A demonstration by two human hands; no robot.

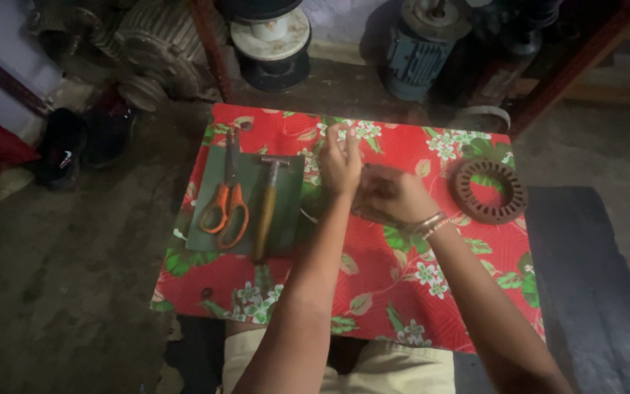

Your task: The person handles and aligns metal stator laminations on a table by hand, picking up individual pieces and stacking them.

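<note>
Hands meet mid-cloth, left hand [340, 162] half-open and right hand [390, 194] curled, grip unclear; scissors [226, 201] and hammer [267, 206] lie untouched leftward.

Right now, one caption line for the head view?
Both hands meet over a red floral cloth, beside scissors, hammer, ring-shaped stator.

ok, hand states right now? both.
Left hand: raised, fingers partly open; held item cannot be told.
Right hand: curled shut; contents cannot be told.
</note>
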